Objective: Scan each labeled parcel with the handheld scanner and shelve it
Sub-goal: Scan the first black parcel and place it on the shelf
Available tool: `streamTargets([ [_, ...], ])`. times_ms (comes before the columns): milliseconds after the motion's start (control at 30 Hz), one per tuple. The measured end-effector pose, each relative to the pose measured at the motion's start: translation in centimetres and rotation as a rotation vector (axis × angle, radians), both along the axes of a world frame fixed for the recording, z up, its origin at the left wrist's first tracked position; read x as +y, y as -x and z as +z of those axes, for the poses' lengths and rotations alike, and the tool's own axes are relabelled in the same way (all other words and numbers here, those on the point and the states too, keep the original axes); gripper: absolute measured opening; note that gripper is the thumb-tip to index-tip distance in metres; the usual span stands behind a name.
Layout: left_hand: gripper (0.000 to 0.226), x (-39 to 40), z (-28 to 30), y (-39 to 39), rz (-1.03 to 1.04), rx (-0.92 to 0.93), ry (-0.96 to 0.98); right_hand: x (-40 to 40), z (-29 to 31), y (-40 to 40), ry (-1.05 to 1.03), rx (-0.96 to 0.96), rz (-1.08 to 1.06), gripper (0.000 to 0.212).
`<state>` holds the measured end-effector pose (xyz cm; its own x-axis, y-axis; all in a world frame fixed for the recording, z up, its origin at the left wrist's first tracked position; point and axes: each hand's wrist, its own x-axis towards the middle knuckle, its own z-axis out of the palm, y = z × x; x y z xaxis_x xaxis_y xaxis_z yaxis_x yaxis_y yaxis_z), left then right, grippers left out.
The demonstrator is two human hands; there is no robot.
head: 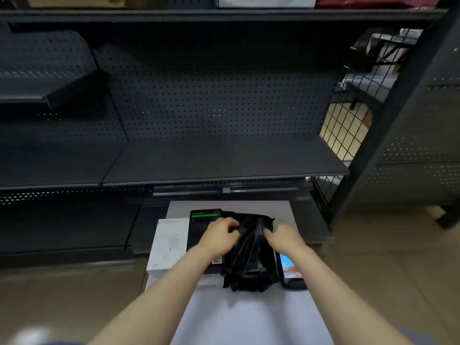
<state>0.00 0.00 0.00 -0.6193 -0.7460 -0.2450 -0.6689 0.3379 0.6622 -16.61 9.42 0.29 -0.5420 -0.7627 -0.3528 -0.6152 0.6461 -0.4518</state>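
A crumpled black plastic parcel bag (250, 257) lies on the white table (249, 317). My left hand (220, 236) grips its upper left edge and my right hand (282, 236) grips its upper right edge. Under the bag's left side lies a black box (199, 227) with a green stripe and a barcode label (217, 260). A white flat box (169, 245) lies further left. A handheld device with a lit colour screen (290, 268) lies right of the bag, partly hidden by my right wrist.
A dark metal shelf (224, 160) with a pegboard back stands behind the table at mid height. A lower shelf (67, 225) sits to the left. A wire mesh side panel (341, 135) closes the shelf's right end. Boxes stand on the top shelf (266, 1).
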Motion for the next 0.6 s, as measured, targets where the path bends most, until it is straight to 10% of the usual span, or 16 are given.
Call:
streamTargets([
  [133, 0.043, 1.5, -0.9, -0.1, 0.043, 0.047, -0.138, 1.4, -2.6, -0.4, -0.172, -0.222, -0.092, 0.040],
  [600, 0.063, 2.2, -0.9, 1.1, 0.220, 0.104, -0.200, 0.5, 1.5, -2.9, 0.437, -0.637, -0.385, 0.023],
])
